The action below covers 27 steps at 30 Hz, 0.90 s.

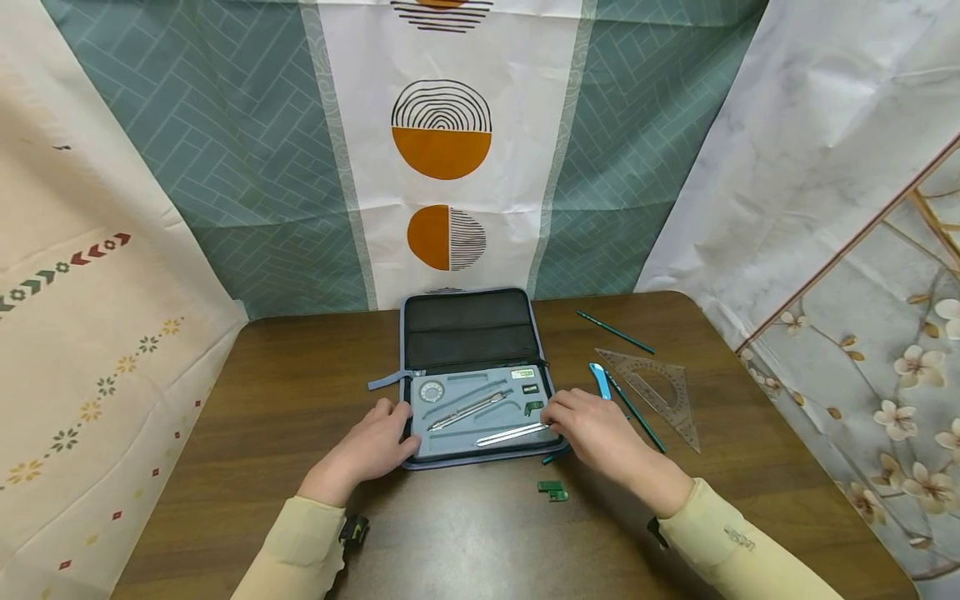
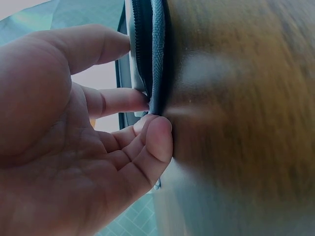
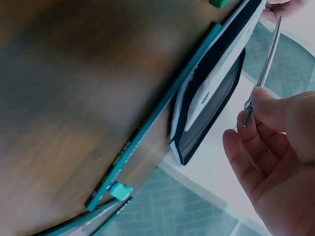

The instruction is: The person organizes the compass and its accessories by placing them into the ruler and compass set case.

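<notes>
An open zip case [image 1: 468, 327] lies on the table with a grey moulded tray [image 1: 442, 451] in it. My left hand [image 1: 371, 446] holds the case's left edge; in the left wrist view the thumb is at the tray and bent fingers [image 2: 158, 137] are at the zip edge. Over the tray's front right, my right hand [image 1: 596, 429] pinches a slim silver compass [image 1: 512, 434] near its head, seen in the right wrist view at the fingertips. Another silver compass [image 1: 468, 410] lies in the tray, beside a round dial-like piece [image 1: 431, 391], an eraser [image 1: 522, 374] and a sharpener [image 1: 530, 389].
Right of the case lie a clear set square [image 1: 663, 392], a blue-handled tool [image 1: 599, 380] and green pencils [image 1: 615, 332]. One pencil [image 3: 152, 118] lies along the case's side. Two small green pieces [image 1: 551, 486] sit in front. Patterned cloths hang around the table.
</notes>
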Each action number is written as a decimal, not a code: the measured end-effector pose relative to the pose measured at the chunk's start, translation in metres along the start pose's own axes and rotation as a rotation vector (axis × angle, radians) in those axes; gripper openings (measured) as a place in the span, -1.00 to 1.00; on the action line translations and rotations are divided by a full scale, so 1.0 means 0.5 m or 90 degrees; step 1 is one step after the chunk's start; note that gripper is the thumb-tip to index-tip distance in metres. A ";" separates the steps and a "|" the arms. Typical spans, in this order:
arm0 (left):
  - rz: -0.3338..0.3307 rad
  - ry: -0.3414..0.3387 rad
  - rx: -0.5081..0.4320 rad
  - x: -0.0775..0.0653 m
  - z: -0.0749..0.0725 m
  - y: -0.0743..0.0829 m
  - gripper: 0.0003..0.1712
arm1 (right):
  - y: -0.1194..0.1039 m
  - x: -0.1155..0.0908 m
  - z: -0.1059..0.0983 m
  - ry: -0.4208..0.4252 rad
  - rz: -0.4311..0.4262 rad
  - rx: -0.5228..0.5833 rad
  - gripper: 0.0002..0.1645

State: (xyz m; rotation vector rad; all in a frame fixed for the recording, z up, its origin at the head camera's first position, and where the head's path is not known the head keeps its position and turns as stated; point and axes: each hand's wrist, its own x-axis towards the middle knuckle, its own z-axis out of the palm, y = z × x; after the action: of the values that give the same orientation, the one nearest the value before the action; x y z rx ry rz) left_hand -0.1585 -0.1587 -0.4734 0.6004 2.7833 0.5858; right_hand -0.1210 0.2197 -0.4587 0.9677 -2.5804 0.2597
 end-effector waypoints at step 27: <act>-0.005 0.003 -0.005 -0.001 0.000 -0.001 -0.55 | 0.020 0.146 0.045 -0.026 -0.037 -0.012 -0.71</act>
State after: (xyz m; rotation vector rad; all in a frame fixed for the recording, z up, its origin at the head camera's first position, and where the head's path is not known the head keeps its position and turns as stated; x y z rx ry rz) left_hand -0.1581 -0.1592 -0.4735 0.5858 2.7860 0.5969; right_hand -0.1846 0.1770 -0.4500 1.0492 -2.5820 0.2013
